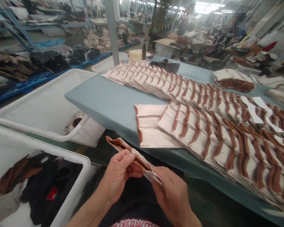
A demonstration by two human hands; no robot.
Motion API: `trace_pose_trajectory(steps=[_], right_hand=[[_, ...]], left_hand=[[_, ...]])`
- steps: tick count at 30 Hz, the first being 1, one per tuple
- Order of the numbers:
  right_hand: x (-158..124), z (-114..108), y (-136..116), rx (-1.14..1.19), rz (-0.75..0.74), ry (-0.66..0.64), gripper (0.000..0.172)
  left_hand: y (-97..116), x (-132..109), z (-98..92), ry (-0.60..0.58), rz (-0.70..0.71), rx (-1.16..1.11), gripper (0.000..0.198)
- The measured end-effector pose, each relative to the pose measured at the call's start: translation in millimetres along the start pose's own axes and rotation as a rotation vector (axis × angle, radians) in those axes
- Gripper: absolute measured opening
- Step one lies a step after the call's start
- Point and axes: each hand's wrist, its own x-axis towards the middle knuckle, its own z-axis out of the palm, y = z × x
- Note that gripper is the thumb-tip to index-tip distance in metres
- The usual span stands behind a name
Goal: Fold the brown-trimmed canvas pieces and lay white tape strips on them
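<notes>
Left hand [117, 173] and right hand [171, 190] hold one panel [142, 158].

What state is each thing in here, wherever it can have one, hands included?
Left hand: closed on the sewn piece
Right hand: closed on its other end
Sewn piece: held off the table, brown edge showing
Front row: overlapping, end piece lying flat
Back row: overlapping
White strips: laid across back row
Near bin: open-topped, dark cloth inside
Far bin: open-topped
Table: bearing both rows
</notes>
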Motion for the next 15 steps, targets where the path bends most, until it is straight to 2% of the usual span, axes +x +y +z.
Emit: trace_pose_trajectory(steps=[2, 5, 7, 10, 13, 15], right_hand=[[-1, 8, 6, -0.043, -0.016, 0.085, 0.017], [-5, 5, 18, -0.109, -0.076, 0.148, 0.009], [-9, -4, 21, -0.15, -0.123, 0.117, 0.005], [-13, -16, 19, -0.189, -0.134, 0.049, 0.008], [-14, -23, 12, -0.156, -0.144, 0.009, 0.01], [-15, -27, 7, -0.106, -0.128, -0.006, 0.008]], left_hand=[[-5, -1, -2.8, -0.045, 0.048, 0.154, 0.053], [-7, -9, -12.1, -0.18, 0.213, 0.537, 0.055], [-5, -15, -18.1, -0.263, 0.337, 0.835, 0.044], [-1, -20, -19.8, -0.307, 0.537, 1.22, 0.018], [4, -18, -10.4, -0.395, 0.65, 1.284, 0.009], [7, -16, -1.1, -0.444, 0.573, 1.155, 0.01]])
